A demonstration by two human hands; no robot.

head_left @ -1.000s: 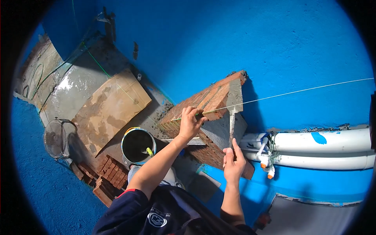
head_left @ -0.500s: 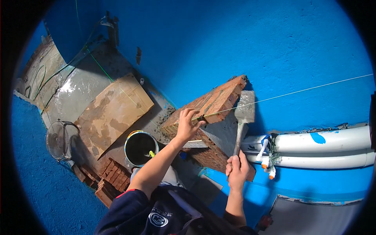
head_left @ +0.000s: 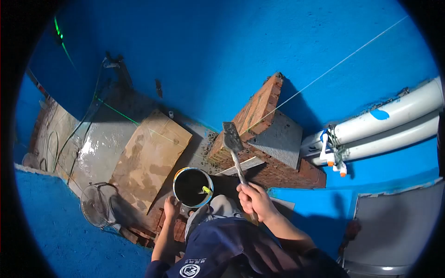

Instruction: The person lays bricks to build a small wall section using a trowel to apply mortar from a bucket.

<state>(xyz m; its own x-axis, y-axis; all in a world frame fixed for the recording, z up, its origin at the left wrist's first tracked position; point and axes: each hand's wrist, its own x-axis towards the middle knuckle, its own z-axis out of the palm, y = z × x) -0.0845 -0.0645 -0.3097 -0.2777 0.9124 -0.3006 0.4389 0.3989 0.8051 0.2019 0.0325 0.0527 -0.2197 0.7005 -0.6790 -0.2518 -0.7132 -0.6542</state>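
My right hand [head_left: 254,200] is closed around the handle of a trowel [head_left: 232,136] with a flat, mortar-smeared, roughly rectangular blade. The blade is raised and overlaps the near left side of a low red-brick structure [head_left: 264,104] from this viewpoint. Low on my left, my left hand [head_left: 171,207] is beside the bucket [head_left: 175,191], above stacked red bricks [head_left: 181,230]. Its fingers point downward and are too indistinct to tell whether they grip anything. The bucket's inside is dark, with a yellow-green handle [head_left: 207,190] sticking up in it.
A taut white string [head_left: 324,74] runs from the brickwork toward the upper right. White pipes [head_left: 389,113] lie along the blue wall on the right. A stained tan board [head_left: 153,148] covers floor on the left, near a fan [head_left: 95,206]. A green line [head_left: 116,111] crosses the wet floor.
My left hand has left the brickwork and dropped down beside the bucket. My right hand has brought the trowel left, away from the brick end. The view has shifted.
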